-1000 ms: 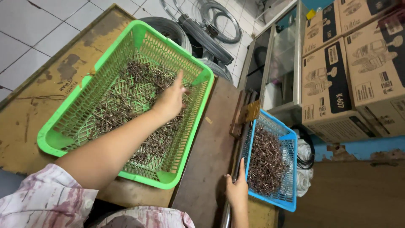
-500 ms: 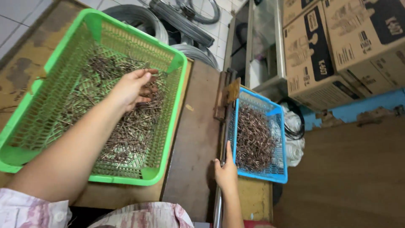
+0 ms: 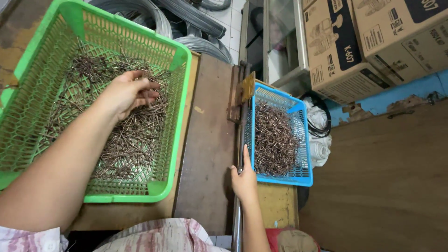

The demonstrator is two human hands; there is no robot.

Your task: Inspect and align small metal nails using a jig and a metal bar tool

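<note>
My left hand (image 3: 125,93) reaches into a large green plastic basket (image 3: 179,112) and closes its fingers around a small bunch of thin brown metal wire pieces (image 3: 126,140) that lie heaped in it. My right hand (image 3: 244,179) rests on a long metal bar (image 3: 239,140) at the right edge of the wooden table (image 3: 210,154), with one finger stretched along it. Just beyond that hand sits a smaller blue plastic basket (image 3: 303,175) filled with more brown wire pieces (image 3: 274,140).
Coils of grey wire (image 3: 196,28) lie on the tiled floor behind the green basket. Stacked cardboard boxes (image 3: 373,42) stand at the upper right beside a glass-fronted cabinet (image 3: 280,42). A brown wooden panel (image 3: 387,177) fills the right side.
My left hand has drawn back from the far side of the green basket and curled its fingers around some wire pieces. The view has swung right; my right hand stays on the bar.
</note>
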